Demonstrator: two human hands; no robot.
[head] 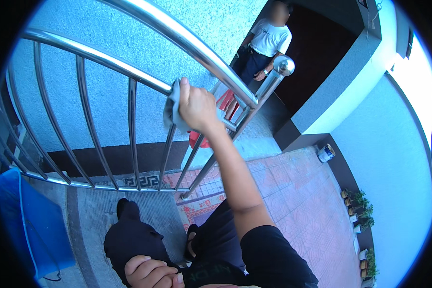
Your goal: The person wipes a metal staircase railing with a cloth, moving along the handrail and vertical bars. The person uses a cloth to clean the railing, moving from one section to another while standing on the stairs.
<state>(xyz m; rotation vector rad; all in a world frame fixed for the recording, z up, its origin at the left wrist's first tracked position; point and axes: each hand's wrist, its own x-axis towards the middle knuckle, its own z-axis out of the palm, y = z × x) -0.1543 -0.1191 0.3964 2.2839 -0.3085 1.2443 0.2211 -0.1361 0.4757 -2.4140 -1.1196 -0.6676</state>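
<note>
A grey-blue cloth (171, 108) is wrapped round the second rail of a stainless steel handrail (104, 55), and my right hand (198, 106) grips it there, thumb on top. Steel balusters run down from that rail to a bottom bar. My left hand (153, 271) rests near my lap with its fingers curled; whether it holds anything cannot be told. Behind the rail, near my right hand, a red item (201, 139) shows partly between the bars.
A person (271, 39) stands in the doorway beyond the ball-topped end post (283, 65). At the left is a blue plastic bin (43, 223). A patterned mat (198, 212) lies by my feet. A paint bucket (325, 153) and potted plants (363, 208) line the right wall.
</note>
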